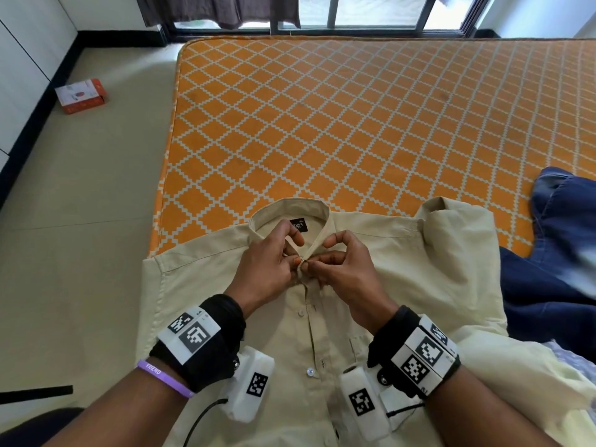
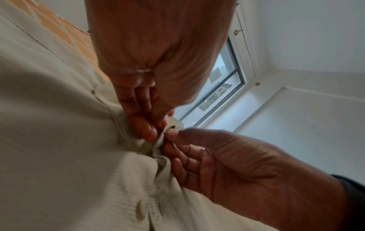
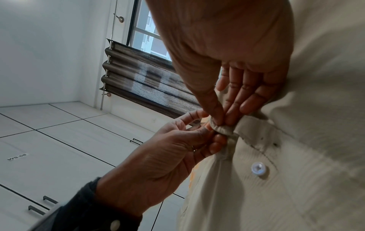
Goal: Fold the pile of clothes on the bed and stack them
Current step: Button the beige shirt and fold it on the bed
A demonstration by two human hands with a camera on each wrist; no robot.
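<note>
The left hand (image 1: 267, 266) and the right hand (image 1: 342, 269) meet at the top of the placket of a beige shirt (image 1: 225, 301), each pinching the fabric edge between thumb and forefinger just below the collar (image 1: 290, 211). The shirt lies face up on the near edge of the bed (image 1: 354, 124), collar pointing away from the person. A purple wristband (image 1: 164, 379) on the left forearm reads "FRIEND". The left wrist view shows the bunched placket fabric (image 2: 158, 146) held between the fingertips of both hands, a detail the head view hides behind the knuckles. The right wrist view shows a pale button (image 3: 258, 168) fastened just below the grip, and a cabinet door (image 3: 59, 156) with a small label reading "WS-08". The head view alone shows the collar's black neck label (image 1: 298, 224) marked "FUSS", a dark blue garment (image 1: 554, 253) lying just beside the shirt on the right, and farther off an orange box (image 1: 82, 95) on the floor (image 1: 80, 188); its print cannot be read.
</note>
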